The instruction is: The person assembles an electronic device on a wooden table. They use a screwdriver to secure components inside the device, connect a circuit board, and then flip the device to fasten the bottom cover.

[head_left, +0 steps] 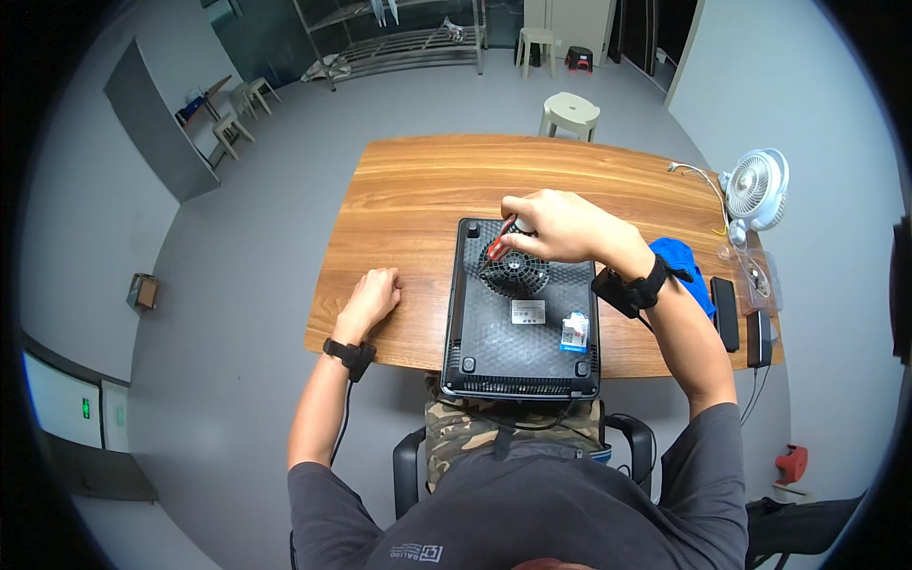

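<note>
A black induction cooker lies upside down on the table, its near end reaching past the front edge. Its underside shows a round fan grille, corner feet, a white label and a blue-and-white sticker. Over the grille, my right hand grips a screwdriver with a red and grey handle. The screwdriver slants down to the grille's left edge; its tip is too small to see clearly. My left hand rests on the wood left of the cooker, its fingers curled in with nothing visible in them.
Right of the cooker lie a blue cloth, a black oblong case, a dark box-shaped device with cables and a clear plastic container. A white fan stands at the table's right edge. A stool is beyond the table.
</note>
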`<state>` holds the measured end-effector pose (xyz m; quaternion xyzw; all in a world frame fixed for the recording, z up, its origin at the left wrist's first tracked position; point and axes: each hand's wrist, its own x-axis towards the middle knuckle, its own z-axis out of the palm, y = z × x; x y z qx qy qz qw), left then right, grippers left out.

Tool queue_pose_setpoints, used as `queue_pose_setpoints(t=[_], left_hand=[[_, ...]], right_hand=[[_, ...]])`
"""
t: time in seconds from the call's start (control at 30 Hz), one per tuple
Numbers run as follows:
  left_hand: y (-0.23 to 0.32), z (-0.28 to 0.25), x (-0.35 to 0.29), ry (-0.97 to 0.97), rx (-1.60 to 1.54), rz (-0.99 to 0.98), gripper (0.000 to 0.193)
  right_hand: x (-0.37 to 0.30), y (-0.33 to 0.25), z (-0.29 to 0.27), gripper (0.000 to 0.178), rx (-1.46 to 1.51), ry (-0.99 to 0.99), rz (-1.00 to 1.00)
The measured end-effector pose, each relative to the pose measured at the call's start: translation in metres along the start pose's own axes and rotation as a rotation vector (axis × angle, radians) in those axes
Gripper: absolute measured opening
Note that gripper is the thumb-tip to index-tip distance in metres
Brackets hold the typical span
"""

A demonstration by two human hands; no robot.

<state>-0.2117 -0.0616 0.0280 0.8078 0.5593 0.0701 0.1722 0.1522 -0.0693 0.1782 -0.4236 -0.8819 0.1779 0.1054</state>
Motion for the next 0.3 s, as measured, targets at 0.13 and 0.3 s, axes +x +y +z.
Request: queue_pose_setpoints(t=[0.13,0.3], left_hand=[[0.003,0.004,0.004,0.041,-0.034,0.077,0.012],[0.053,-0.014,0.014,0.042,-0.135,0.177,0.019]], right_hand=[[-0.004,-0.001,-0.006,0.037,0.016,0.018,-0.004],[-0.018,0.001,-0.013,0.036,0.026,0.058,-0.001]])
